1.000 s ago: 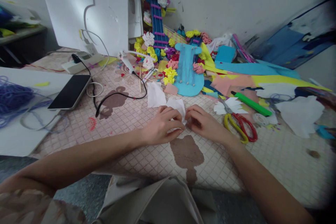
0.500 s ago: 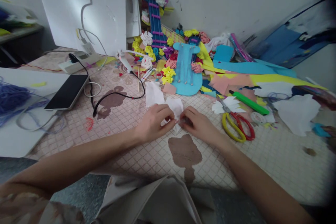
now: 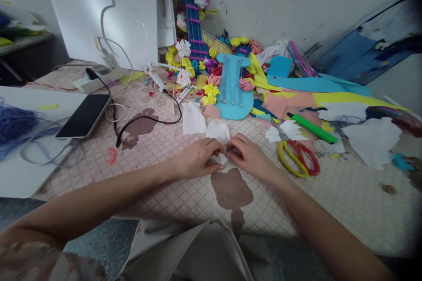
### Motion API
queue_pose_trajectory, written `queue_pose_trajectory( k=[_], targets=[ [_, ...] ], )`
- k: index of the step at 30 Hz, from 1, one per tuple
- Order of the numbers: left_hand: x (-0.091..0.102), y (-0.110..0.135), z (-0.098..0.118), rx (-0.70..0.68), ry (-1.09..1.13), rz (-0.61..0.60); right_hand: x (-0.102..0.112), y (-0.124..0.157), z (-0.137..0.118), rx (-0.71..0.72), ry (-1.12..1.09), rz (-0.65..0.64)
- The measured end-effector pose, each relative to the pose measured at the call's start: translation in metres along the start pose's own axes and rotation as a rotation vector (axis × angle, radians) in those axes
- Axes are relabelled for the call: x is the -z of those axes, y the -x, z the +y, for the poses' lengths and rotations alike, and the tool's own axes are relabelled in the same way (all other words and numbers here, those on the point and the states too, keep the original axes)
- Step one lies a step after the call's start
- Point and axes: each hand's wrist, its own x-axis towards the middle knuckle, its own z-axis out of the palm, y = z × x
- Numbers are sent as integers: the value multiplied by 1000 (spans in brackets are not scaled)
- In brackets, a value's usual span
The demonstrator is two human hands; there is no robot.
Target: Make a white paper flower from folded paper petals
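Both hands meet over the table around a small piece of white crepe paper. My left hand has its fingers curled, thumb and fingertips at the paper's left edge. From the other side, my right hand pinches the same paper; its fingertips are partly hidden. Just beyond the fingers lies a white paper piece, and I cannot tell whether it joins the held one. Another white paper square lies to its left. Scissors with red and yellow handles rest right of my right hand.
A light blue guitar-shaped cutout stands behind the hands, among crepe paper flowers. A glue gun trails a black cable. Leftward lies a phone; rightward, a green cutter and cut paper strips.
My left hand has shifted slightly toward me and its fingers have moved lower on the paper. My right hand stays almost in place.
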Motion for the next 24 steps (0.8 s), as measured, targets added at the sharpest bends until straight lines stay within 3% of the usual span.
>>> queue_pose_trajectory(
  k=[7,13,17,24],
  targets=[
    [-4,-1,6,-48,-192,-26,6,1,1,-2,-95,3],
    [-2,-1,13,-164,-498,-68,7,-3,10,-142,-151,143],
    [-1,1,15,-240,-613,-54,6,-17,25,-218,-174,203],
    [-2,1,12,-281,-640,-37,2,-51,32,-172,-72,204]
  ],
)
